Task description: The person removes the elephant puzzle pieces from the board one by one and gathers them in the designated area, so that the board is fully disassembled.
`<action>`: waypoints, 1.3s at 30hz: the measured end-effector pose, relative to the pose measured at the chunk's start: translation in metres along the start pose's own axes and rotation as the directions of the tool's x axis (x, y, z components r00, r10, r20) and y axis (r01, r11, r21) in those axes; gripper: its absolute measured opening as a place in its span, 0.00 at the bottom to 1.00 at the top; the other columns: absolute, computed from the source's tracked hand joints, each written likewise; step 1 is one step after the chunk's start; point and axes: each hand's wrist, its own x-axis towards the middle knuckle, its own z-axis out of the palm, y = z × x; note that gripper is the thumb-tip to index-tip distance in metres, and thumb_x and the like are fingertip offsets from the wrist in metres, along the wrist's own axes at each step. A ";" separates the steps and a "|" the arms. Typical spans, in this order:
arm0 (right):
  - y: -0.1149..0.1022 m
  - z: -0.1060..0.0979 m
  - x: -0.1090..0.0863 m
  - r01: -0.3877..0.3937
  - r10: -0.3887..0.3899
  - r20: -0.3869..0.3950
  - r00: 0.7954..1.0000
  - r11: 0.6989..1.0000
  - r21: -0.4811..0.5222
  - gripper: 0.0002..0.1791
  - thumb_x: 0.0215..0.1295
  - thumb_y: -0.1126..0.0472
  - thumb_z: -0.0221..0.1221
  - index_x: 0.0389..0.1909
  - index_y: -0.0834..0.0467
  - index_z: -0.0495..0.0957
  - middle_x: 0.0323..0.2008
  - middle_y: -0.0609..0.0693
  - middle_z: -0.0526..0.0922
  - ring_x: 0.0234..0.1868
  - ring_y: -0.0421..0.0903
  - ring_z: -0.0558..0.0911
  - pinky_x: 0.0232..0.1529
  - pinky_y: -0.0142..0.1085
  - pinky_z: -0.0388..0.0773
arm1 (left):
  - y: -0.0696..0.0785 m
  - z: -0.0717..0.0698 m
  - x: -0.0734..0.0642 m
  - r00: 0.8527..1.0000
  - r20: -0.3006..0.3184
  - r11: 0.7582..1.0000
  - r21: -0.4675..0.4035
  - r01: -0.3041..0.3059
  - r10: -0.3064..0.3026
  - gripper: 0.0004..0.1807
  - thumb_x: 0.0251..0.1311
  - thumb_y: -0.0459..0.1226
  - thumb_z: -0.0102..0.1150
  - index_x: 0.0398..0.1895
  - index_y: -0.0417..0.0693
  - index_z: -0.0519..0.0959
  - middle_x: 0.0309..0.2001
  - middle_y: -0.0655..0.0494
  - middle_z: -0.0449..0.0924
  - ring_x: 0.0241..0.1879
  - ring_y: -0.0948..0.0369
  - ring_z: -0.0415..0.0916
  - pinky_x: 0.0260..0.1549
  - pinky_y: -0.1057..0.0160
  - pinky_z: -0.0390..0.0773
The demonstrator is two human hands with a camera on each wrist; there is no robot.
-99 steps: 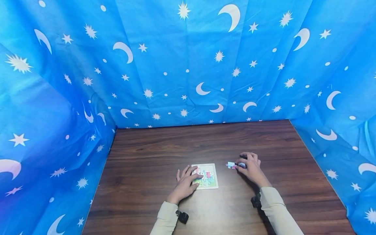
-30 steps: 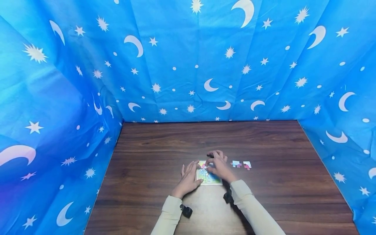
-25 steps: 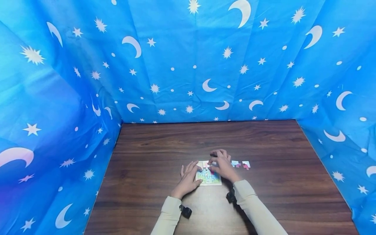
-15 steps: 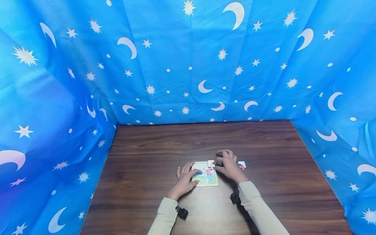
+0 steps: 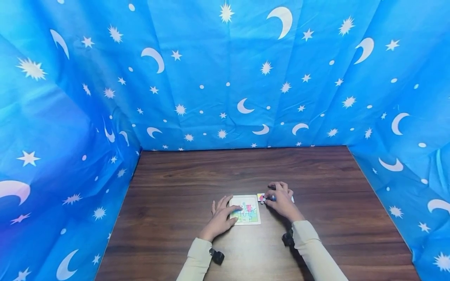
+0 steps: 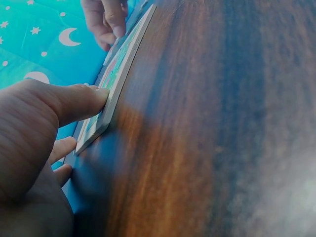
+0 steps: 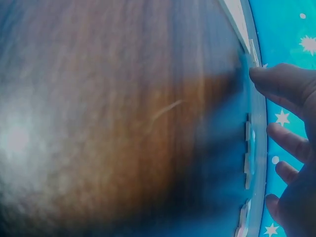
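Note:
A small square jigsaw puzzle tray (image 5: 258,216) lies on the table, with pink, green and blue pieces in its lower part. Its upper strip shows pale, bare board. My left hand (image 5: 218,220) rests on the tray's left side. In the left wrist view its thumb (image 6: 81,102) presses the tray's edge, fingers behind. Just off the tray's upper right corner, a yellow and pink puzzle piece (image 5: 260,198) is pinched between thumb and forefinger of my right hand (image 5: 283,203). The right wrist view shows that piece (image 7: 254,53) edge-on at the thumb tip.
Several more loose puzzle pieces (image 7: 248,165) lie along the table under the right hand, mostly hidden in the head view. The brown wooden table (image 5: 197,171) is enclosed by blue cloth (image 5: 211,70) printed with moons and stars.
My right hand has carried the puzzle piece from the tray's upper row rightward, off the tray, beside the other loose pieces. My left hand stays on the tray.

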 end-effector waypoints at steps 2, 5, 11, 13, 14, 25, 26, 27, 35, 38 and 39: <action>0.000 0.001 -0.002 -0.007 0.007 0.007 1.000 1.000 -0.004 0.05 0.54 0.63 0.72 0.29 0.54 0.85 0.58 0.67 0.74 0.63 0.73 0.58 0.53 0.69 0.52 | 0.000 0.001 -0.002 1.000 -0.002 1.000 -0.001 0.007 -0.007 0.19 0.62 0.37 0.64 0.57 0.58 0.83 0.76 0.44 0.57 0.76 0.41 0.47 0.66 0.26 0.33; 0.000 0.004 -0.003 -0.016 0.016 0.011 1.000 1.000 -0.015 0.05 0.54 0.63 0.72 0.29 0.54 0.85 0.58 0.66 0.74 0.63 0.72 0.59 0.53 0.69 0.53 | 0.001 0.001 -0.004 1.000 -0.001 1.000 -0.002 0.019 -0.019 0.19 0.62 0.37 0.64 0.57 0.58 0.83 0.77 0.44 0.57 0.76 0.41 0.47 0.66 0.26 0.33; -0.005 0.005 -0.005 0.002 -0.003 -0.016 1.000 1.000 -0.031 0.07 0.51 0.63 0.73 0.33 0.55 0.87 0.57 0.65 0.75 0.62 0.72 0.60 0.53 0.69 0.55 | 0.001 0.002 -0.004 1.000 -0.005 1.000 -0.007 0.006 -0.006 0.19 0.61 0.37 0.64 0.57 0.58 0.83 0.77 0.44 0.57 0.76 0.40 0.47 0.65 0.26 0.33; -0.007 0.006 -0.006 0.022 -0.022 -0.010 1.000 0.999 -0.030 0.08 0.51 0.62 0.73 0.33 0.53 0.87 0.58 0.65 0.74 0.63 0.72 0.60 0.52 0.69 0.55 | 0.001 0.002 -0.003 1.000 -0.010 1.000 -0.005 0.003 -0.003 0.19 0.61 0.38 0.65 0.57 0.58 0.83 0.77 0.44 0.57 0.76 0.41 0.47 0.66 0.26 0.33; -0.009 0.006 -0.006 0.032 -0.032 -0.001 0.999 0.999 -0.025 0.08 0.51 0.61 0.73 0.33 0.52 0.87 0.58 0.65 0.74 0.63 0.72 0.59 0.52 0.68 0.55 | 0.001 0.002 -0.003 1.000 -0.014 1.000 -0.005 0.002 -0.002 0.19 0.61 0.38 0.65 0.56 0.58 0.83 0.76 0.44 0.57 0.76 0.41 0.47 0.65 0.26 0.33; -0.021 0.013 -0.012 0.089 -0.087 0.133 0.987 0.996 -0.010 0.17 0.49 0.54 0.76 0.41 0.53 0.89 0.62 0.62 0.73 0.67 0.69 0.58 0.55 0.69 0.54 | 0.001 0.003 -0.001 1.000 0.005 1.000 -0.027 0.011 -0.011 0.18 0.63 0.37 0.64 0.56 0.56 0.84 0.77 0.44 0.57 0.76 0.40 0.46 0.66 0.27 0.31; -0.021 0.013 -0.012 0.094 -0.092 0.136 0.986 0.996 -0.009 0.17 0.49 0.54 0.76 0.41 0.54 0.89 0.62 0.62 0.73 0.67 0.70 0.58 0.55 0.69 0.54 | 0.001 0.003 -0.001 1.000 0.004 1.000 -0.028 0.009 -0.009 0.18 0.62 0.37 0.64 0.56 0.56 0.84 0.77 0.43 0.57 0.76 0.40 0.46 0.66 0.27 0.32; -0.021 0.013 -0.012 0.098 -0.096 0.138 0.986 0.995 -0.009 0.17 0.49 0.55 0.76 0.41 0.54 0.89 0.62 0.62 0.73 0.66 0.70 0.58 0.55 0.69 0.53 | 0.001 0.002 0.000 1.000 0.004 1.000 -0.028 0.007 -0.007 0.18 0.62 0.37 0.64 0.56 0.55 0.84 0.76 0.43 0.57 0.76 0.40 0.46 0.66 0.26 0.32; -0.026 0.012 -0.004 0.085 -0.083 0.147 0.986 0.996 -0.006 0.15 0.45 0.59 0.78 0.34 0.52 0.86 0.60 0.62 0.74 0.65 0.70 0.60 0.53 0.67 0.56 | 0.004 0.000 0.002 1.000 0.012 0.999 -0.032 0.022 -0.022 0.17 0.61 0.37 0.64 0.55 0.56 0.84 0.77 0.44 0.56 0.76 0.40 0.45 0.66 0.27 0.31; -0.028 0.012 0.000 0.072 -0.070 0.163 0.984 0.997 -0.008 0.14 0.44 0.59 0.78 0.32 0.52 0.84 0.60 0.62 0.74 0.65 0.70 0.60 0.53 0.66 0.56 | 0.008 0.002 0.004 0.999 -0.022 0.998 -0.035 0.047 -0.048 0.15 0.59 0.40 0.66 0.50 0.55 0.85 0.75 0.43 0.59 0.76 0.39 0.47 0.65 0.26 0.32; -0.028 0.012 0.000 0.069 -0.066 0.168 0.984 0.998 -0.011 0.14 0.43 0.60 0.78 0.32 0.52 0.84 0.60 0.62 0.74 0.65 0.70 0.60 0.53 0.66 0.56 | 0.011 0.004 0.005 0.997 -0.038 0.997 -0.038 0.060 -0.062 0.14 0.58 0.42 0.68 0.48 0.54 0.86 0.74 0.42 0.61 0.75 0.39 0.48 0.64 0.25 0.32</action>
